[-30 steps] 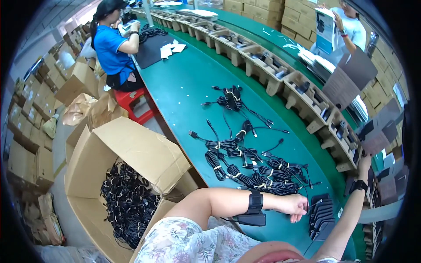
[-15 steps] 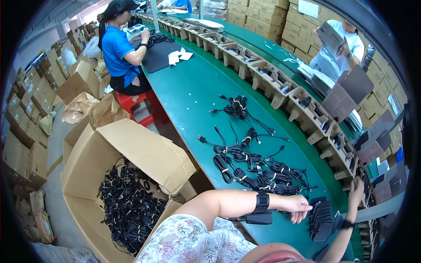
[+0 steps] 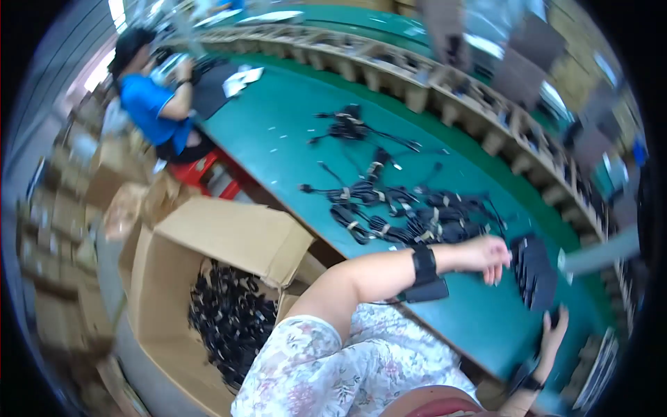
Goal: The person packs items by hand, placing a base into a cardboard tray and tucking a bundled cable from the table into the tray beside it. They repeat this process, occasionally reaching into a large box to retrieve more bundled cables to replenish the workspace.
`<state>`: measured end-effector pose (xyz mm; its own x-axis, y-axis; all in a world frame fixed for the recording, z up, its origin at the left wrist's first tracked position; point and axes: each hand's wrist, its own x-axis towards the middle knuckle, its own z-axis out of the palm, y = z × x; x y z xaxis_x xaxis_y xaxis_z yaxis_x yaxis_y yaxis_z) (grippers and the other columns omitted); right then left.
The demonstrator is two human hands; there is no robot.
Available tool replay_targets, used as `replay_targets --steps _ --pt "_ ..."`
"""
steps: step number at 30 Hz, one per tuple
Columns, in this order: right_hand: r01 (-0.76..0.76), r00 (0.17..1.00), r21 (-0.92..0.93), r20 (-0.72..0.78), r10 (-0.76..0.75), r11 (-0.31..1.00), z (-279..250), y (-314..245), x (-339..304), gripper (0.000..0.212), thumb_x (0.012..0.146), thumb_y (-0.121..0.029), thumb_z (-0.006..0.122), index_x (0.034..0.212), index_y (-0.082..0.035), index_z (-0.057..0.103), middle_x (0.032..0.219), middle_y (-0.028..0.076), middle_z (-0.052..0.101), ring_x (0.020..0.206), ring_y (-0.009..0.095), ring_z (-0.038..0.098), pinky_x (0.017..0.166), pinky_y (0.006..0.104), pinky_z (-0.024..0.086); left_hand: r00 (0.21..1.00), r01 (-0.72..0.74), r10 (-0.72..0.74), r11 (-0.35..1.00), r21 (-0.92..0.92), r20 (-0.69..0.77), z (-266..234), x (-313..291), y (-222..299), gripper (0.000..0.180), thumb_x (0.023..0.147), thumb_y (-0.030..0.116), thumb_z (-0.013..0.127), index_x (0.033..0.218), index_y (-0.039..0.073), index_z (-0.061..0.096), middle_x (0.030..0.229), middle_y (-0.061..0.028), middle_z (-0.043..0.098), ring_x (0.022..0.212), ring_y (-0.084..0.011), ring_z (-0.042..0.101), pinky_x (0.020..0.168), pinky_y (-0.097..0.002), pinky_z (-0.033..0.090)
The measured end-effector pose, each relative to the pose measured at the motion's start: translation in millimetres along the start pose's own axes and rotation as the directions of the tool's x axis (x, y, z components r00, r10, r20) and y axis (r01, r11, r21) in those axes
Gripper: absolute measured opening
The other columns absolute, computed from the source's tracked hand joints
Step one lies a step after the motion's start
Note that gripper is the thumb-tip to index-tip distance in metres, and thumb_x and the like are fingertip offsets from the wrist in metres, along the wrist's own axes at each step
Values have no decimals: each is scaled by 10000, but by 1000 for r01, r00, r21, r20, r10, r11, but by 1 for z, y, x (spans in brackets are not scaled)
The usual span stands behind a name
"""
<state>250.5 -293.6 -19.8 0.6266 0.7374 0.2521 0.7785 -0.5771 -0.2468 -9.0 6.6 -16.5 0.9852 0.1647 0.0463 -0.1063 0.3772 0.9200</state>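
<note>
My left hand (image 3: 485, 256) reaches over the green bench, palm down and fingers loosely bent but apart. Its fingertips are beside a row of flat black cases (image 3: 533, 271), which lean on one another; I cannot tell whether they touch. Just below the row's near end is my right hand (image 3: 554, 332), thumb and forefinger spread, with nothing visible between them. Left of the cases lie several bundles of black cable (image 3: 445, 217), each tied with a pale band. Both wrists wear black straps, and a black box hangs at the left one. Motion blurs the view.
An open carton (image 3: 167, 299) full of black cable bundles stands left of the bench (image 3: 278, 160). Brown moulded trays (image 3: 445, 90) with dark parts line the far side. A grey metal bar (image 3: 597, 257) juts in at right. One person in blue (image 3: 149, 104) sits farther along.
The view has turned, so the scene is shifted and blurred. My right hand has come back from the trays to the bench beside the black cases. My left hand remains by them.
</note>
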Motion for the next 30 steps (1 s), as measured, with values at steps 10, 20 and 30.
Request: replay_targets --steps 10,20,30 --pt "-285 941 -82 167 295 955 -52 -56 -41 770 661 -198 736 1327 -84 366 1370 206 317 1269 338 305 1025 390 288 994 105 -96 974 201 -53 7 -3 23 258 948 219 415 1019 1 532 813 -95 612 652 -126 591 561 -219 481" --pt "-180 969 -95 154 193 979 -44 -30 -10 804 688 -344 719 1330 -57 329 1335 220 340 1204 356 371 977 388 353 990 132 -118 965 228 -74 20 -6 21 273 944 243 432 1022 1 529 813 -91 606 653 -125 584 571 -217 474" --pt "-357 923 -47 134 360 933 -38 -53 52 617 725 -367 695 1152 6 451 1046 222 570 982 346 552 797 389 463 992 106 -91 976 192 -83 14 1 21 273 943 243 436 1022 -2 527 821 -96 605 667 -129 586 577 -221 479"
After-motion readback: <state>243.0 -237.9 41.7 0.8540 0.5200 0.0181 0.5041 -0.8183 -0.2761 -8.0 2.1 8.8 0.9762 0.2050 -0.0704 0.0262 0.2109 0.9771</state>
